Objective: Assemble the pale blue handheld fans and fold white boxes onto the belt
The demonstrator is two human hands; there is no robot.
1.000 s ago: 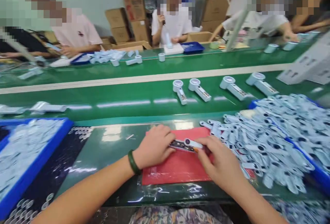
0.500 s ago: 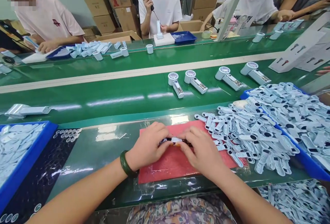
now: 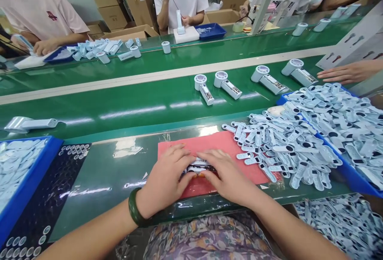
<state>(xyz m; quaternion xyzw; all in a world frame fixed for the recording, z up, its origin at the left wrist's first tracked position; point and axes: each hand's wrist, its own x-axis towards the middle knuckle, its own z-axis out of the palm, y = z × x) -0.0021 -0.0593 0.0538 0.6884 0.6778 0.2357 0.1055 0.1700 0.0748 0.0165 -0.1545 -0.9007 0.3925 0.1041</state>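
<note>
Above a red mat point(image 3: 220, 142) at the front of the bench, both my hands grip one narrow white-and-black piece point(image 3: 200, 164) with dark printed letters. My left hand point(image 3: 169, 176), with a green bangle on its wrist, pinches the left end between thumb and fingers. Its right end is in the grip of my right hand point(image 3: 230, 174), thumb below and fingers over the top. Much of the piece is hidden by my fingers. To the right of my right hand lies a loose heap of pale blue handle covers point(image 3: 278, 144) with dark oval windows, partly on the mat.
A blue bin point(image 3: 338, 160) on the right holds more covers; another blue bin point(image 3: 49, 160) stands left, beside a dark sheet of round stickers point(image 3: 72, 176). Several handheld fans point(image 3: 230, 86) lie on the green belt point(image 3: 134, 100). A co-worker's hand point(image 3: 350, 72) reaches in at right; other people sit opposite.
The held piece now shows more of its printed face between my fingers. My hands have moved slightly lower in view. A co-worker's hand has come further in at the right.
</note>
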